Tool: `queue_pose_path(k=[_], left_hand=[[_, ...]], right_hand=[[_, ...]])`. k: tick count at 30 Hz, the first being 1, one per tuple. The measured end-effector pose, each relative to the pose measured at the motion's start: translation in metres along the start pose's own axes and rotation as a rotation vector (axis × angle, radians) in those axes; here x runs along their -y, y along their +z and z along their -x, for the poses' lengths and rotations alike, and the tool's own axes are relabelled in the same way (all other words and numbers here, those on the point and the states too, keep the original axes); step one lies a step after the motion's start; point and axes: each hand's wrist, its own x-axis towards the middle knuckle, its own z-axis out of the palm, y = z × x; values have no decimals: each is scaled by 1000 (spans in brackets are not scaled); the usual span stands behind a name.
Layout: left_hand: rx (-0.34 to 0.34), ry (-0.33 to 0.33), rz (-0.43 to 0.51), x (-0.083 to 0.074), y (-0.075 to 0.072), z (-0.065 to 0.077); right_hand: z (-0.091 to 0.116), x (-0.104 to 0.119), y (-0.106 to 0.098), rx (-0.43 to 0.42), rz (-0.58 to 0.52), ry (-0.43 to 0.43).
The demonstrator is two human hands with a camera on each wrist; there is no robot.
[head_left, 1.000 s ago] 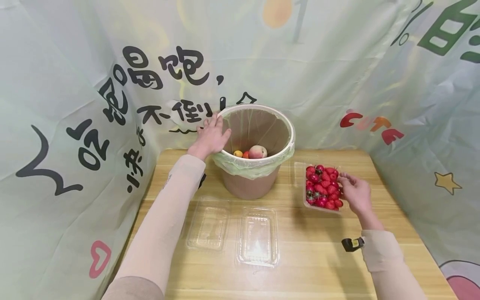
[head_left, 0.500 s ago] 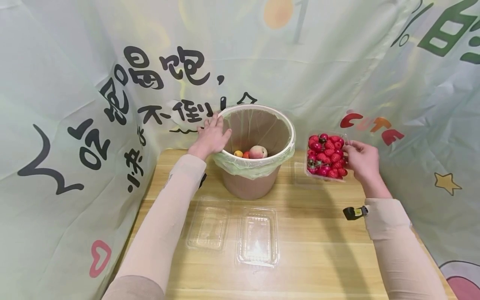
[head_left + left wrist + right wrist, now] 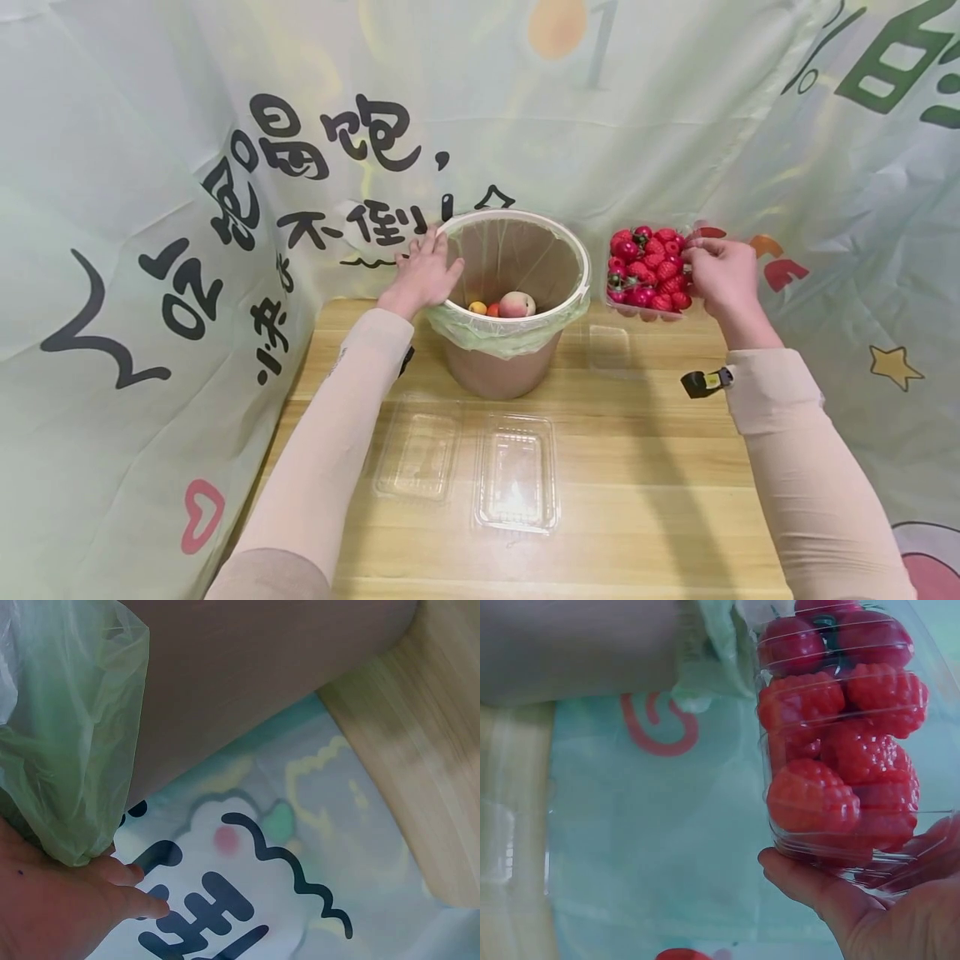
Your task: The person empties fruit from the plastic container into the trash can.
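Note:
My right hand (image 3: 723, 279) holds a clear plastic box (image 3: 645, 312) by its right side, up off the table. Raspberries (image 3: 663, 271) and cherries (image 3: 626, 250) fill the box, and the right wrist view shows the thumb against its clear wall. To the left of the box stands a brown bin (image 3: 498, 375) lined with a thin green bag (image 3: 510, 337). Resting on the bin's left rim is my left hand (image 3: 423, 279), fingers spread. Inside the bin lie a peach (image 3: 517, 305) and smaller orange and red fruit, partly hidden by the front rim.
Two clear plastic trays (image 3: 517, 475) lie on the wooden table (image 3: 615, 517) in front of the bin. Another small clear piece (image 3: 610, 346) lies to its right. Printed cloth walls (image 3: 637, 150) close in the table behind and at both sides.
My right hand has lifted the box of berries from low over the table to about the height of the bin's rim. My left hand stays on the rim.

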Motion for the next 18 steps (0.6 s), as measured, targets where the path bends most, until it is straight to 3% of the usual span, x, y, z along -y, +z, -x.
queue_pose_path(k=[18], left_hand=[[1, -10, -7, 1, 2, -2]], right_hand=[[-21, 62, 38, -13, -117, -18]])
